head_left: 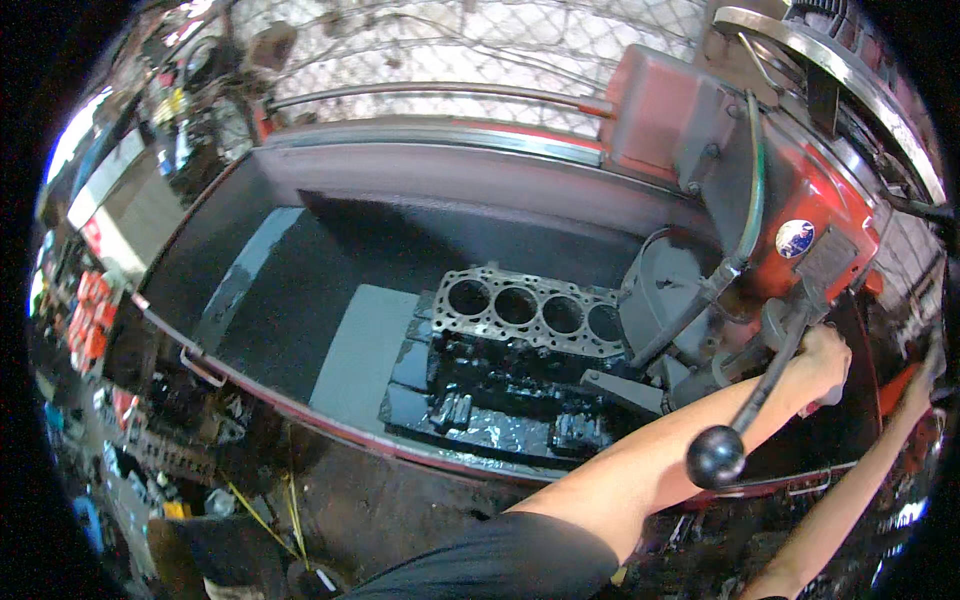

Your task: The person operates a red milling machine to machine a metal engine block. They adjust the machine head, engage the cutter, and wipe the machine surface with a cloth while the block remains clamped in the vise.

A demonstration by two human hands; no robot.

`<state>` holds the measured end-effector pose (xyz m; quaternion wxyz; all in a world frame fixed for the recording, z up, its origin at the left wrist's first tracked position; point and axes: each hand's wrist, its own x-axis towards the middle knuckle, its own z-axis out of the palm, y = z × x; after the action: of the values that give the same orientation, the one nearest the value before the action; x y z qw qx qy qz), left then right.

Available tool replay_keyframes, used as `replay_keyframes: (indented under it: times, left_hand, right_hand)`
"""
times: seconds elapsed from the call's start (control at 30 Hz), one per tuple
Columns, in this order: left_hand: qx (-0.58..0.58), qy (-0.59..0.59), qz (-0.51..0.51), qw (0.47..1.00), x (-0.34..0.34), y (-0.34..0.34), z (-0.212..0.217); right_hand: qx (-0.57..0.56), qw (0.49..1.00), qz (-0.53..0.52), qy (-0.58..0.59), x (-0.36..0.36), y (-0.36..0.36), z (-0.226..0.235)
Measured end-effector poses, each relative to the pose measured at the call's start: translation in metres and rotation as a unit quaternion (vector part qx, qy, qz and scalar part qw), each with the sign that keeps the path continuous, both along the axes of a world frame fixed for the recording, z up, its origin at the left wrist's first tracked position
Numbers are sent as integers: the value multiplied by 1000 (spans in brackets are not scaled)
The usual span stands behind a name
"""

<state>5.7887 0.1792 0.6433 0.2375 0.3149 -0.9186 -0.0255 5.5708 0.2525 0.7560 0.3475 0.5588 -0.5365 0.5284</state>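
The left hand (824,360) has its fingers curled at the lower part of the red machine (815,190); whether it grasps something, I cannot tell. The right hand (934,372) is small and blurred at the far right, so its state I cannot tell either. A lever (768,385) with a black ball knob (716,456) stands in the way, crossing in front of the left forearm (640,460). This forearm stretches up and rightward from a dark sleeve (500,560); the right forearm (840,510) rises more steeply. Left of the left hand, the engine block (515,335) lies in the long tub (480,182), beside a grey curved guard (655,290). Behind is wire mesh (480,50).
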Motion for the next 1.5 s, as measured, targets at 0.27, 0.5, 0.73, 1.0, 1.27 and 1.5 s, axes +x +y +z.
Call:
replay_keyframes:
  times: [0.27,0.5,0.73,1.0,1.27,1.5]
  left_hand:
    - [-60,215,57,973,-43,15,-24]
    - [52,209,60,975,-112,-7,-45]
    - [54,194,30,979,-107,-15,-43]
    - [68,68,-37,995,-19,2,1]
    - [47,2,-59,997,44,13,20]
    - [65,-11,-61,996,101,31,39]
  right_hand:
    - [413,889,-149,-132,0,39,-217]
    - [582,783,-148,163,37,41,-224]
    - [530,827,-185,38,45,40,-223]
    - [569,781,-256,7,42,33,-230]
    - [558,794,-241,5,71,36,-214]
    - [634,721,-280,1,95,39,-187]
